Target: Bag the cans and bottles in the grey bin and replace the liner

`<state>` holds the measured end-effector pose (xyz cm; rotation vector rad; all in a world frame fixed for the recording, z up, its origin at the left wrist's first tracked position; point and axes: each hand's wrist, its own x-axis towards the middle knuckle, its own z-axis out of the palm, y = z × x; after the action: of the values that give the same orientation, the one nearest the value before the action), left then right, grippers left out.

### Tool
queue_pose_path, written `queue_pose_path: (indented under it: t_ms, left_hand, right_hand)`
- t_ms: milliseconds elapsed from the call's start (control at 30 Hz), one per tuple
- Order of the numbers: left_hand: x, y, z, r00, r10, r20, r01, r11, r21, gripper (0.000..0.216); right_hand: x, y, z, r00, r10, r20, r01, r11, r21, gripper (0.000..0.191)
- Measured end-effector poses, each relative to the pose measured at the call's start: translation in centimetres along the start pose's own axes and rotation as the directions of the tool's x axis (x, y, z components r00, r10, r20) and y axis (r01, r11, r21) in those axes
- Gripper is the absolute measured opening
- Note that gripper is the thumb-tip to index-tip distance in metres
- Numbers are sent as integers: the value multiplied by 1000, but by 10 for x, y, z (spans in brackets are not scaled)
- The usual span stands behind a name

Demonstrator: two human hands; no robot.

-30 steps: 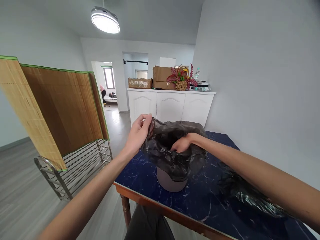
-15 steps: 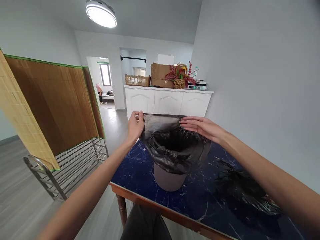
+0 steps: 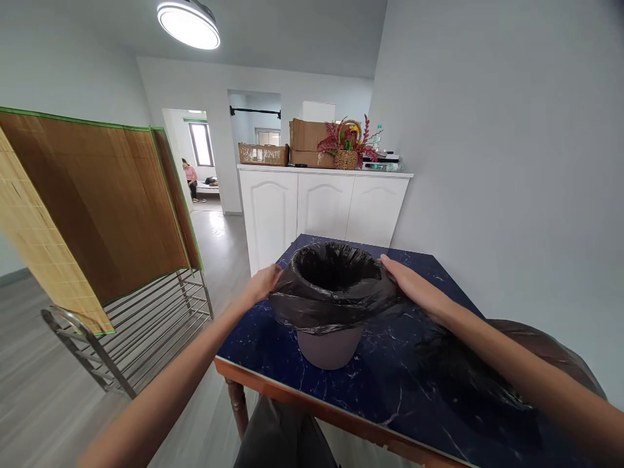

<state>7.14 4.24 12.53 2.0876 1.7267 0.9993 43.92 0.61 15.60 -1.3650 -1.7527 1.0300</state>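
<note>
A grey trash can (image 3: 327, 351) stands upright on the blue marbled table. A black trash bag (image 3: 322, 312) lines it, with its upper part folded outward over the rim and hanging round the outside. My left hand (image 3: 264, 283) is closed on the folded bag at the can's left side. At the right side my right hand (image 3: 408, 279) grips the bag's edge, its fingers partly hidden behind the plastic. More crumpled black plastic (image 3: 468, 370) lies on the table under my right forearm.
The table (image 3: 292, 383) has a wooden edge close to my legs. A metal rack (image 3: 146, 331) with a bamboo mat (image 3: 97, 208) stands at left. Behind are a white cabinet (image 3: 322, 201), cardboard boxes (image 3: 307, 143) and a flower basket (image 3: 346, 158). A brown chair back (image 3: 546, 348) is at right. A person (image 3: 191, 179) sits in the far room.
The bag's raised far edge has come down over the rim, so the can's mouth shows round and open. Both hands have moved lower, to the can's sides.
</note>
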Motion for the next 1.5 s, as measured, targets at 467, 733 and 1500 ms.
queue_pose_path:
  t_ms: [467,733,1500]
  left_hand:
    - [-78,-7,49,938,315,145,-247,900,-359,160]
    - [-91,-99,59,920,199,337,-249,962,114,163]
    - [-99,-99,77,948,213,235,-275,921,276,127]
  right_hand:
    - [-69,75,64,977,-24,213,58,987,-152,125]
    - [-97,9,38,846,-513,-145,339,726,-598,73]
    - [71,47,-118,908,-409,-87,130,475,-870,41]
